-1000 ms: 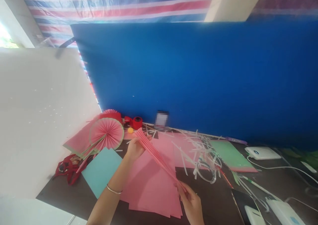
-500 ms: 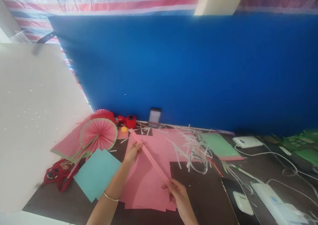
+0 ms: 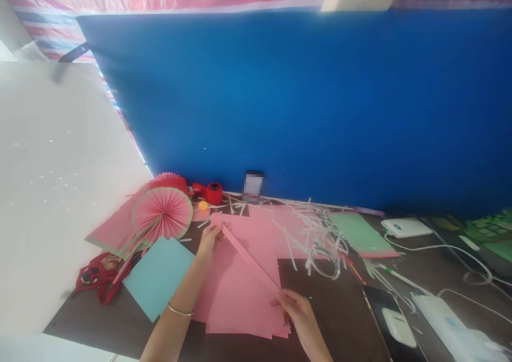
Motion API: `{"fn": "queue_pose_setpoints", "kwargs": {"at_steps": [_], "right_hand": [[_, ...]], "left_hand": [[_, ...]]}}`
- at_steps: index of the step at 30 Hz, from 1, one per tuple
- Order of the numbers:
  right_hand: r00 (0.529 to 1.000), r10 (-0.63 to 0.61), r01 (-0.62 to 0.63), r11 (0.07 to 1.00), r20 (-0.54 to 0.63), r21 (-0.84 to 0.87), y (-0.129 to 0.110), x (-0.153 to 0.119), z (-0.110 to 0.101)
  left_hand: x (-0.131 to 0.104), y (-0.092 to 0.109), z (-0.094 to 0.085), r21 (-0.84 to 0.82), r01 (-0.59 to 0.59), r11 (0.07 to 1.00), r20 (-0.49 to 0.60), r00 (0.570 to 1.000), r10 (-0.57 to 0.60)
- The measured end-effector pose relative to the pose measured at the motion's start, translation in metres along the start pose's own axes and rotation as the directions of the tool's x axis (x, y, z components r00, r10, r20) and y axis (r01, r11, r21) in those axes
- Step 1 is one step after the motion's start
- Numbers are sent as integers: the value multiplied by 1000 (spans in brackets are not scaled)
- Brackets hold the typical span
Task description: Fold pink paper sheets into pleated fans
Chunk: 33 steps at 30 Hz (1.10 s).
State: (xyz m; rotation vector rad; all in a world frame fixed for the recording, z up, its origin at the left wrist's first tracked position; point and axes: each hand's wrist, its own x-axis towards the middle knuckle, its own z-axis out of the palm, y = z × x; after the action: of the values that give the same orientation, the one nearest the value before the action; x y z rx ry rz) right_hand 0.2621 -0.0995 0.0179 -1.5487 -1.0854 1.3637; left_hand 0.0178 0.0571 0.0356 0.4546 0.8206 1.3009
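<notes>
A narrow folded pink paper strip (image 3: 250,260) runs slantwise over a stack of pink paper sheets (image 3: 236,303). Near its upper left end my left hand (image 3: 212,238) pinches it, a silver bangle on that wrist. At the lower right end my right hand (image 3: 294,307) holds it between thumb and fingers. Left of the stack lie light blue sheets (image 3: 156,276), and behind them a round pleated pink fan (image 3: 162,215) with a green rim.
White paper scraps (image 3: 308,234) litter the back, beside a green sheet (image 3: 360,231). A red tape dispenser (image 3: 214,193) stands before the blue board (image 3: 280,101). Right are a black phone (image 3: 378,308), white devices and cables. Red straps (image 3: 100,279) lie left.
My left hand has slid toward the strip's upper left end, and the strip sits slightly lower over the sheets. The whole view has shifted a little.
</notes>
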Motion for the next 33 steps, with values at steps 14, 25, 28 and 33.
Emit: {"fn": "queue_pose_setpoints", "kwargs": {"at_steps": [14, 25, 28, 33], "right_hand": [[999, -1, 4, 997, -42, 76, -1, 16, 31], [1000, 10, -11, 999, 15, 52, -6, 17, 32], [1000, -2, 2, 998, -5, 55, -1, 18, 31], [998, -23, 21, 999, -54, -39, -4, 18, 29]], "left_hand": [[-10, -27, 0, 97, 123, 988, 209, 968, -141], [-11, -21, 7, 164, 37, 986, 172, 983, -66], [-11, -24, 6, 211, 18, 977, 165, 985, -54], [-12, -27, 1, 290, 52, 956, 161, 982, -103]]}}
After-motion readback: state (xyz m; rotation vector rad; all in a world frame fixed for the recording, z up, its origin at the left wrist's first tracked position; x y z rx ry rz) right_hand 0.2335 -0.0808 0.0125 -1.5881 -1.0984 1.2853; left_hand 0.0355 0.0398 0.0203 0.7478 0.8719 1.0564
